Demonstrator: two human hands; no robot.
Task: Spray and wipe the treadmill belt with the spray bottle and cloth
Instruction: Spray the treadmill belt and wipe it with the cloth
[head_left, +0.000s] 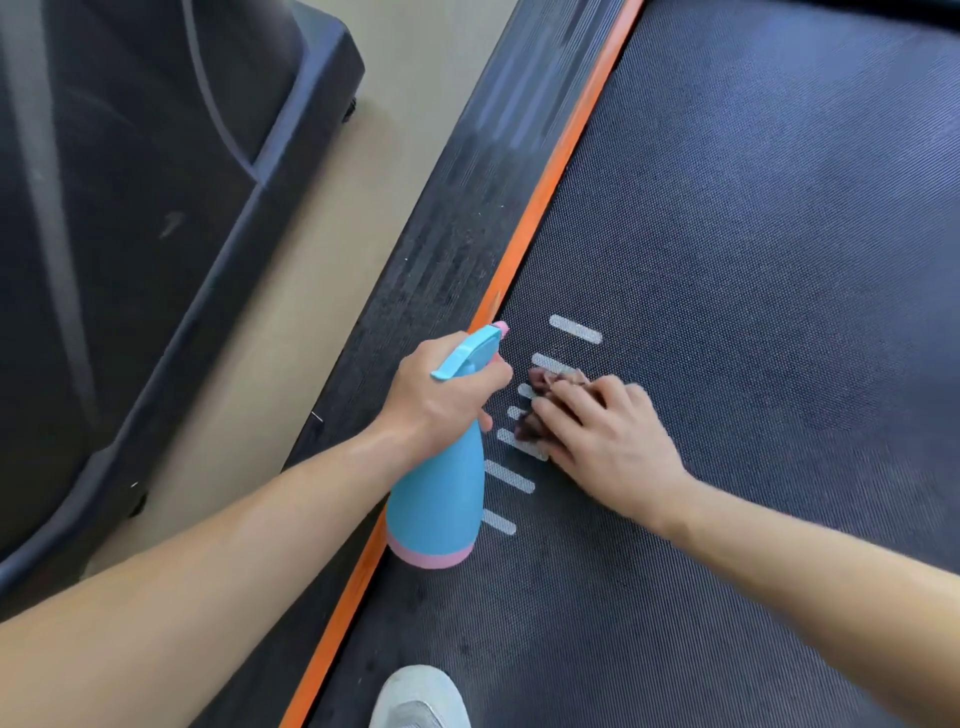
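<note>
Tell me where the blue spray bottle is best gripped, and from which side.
Grip the spray bottle at its narrow neck just under the trigger head, coming from the back, opposite the pink nozzle. The body tapers there, so fingers wrap round and one can reach the trigger. The left hand holds it this way, nozzle toward the belt.

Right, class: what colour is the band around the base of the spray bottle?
Pink, under the light blue body of the spray bottle; head view.
</note>
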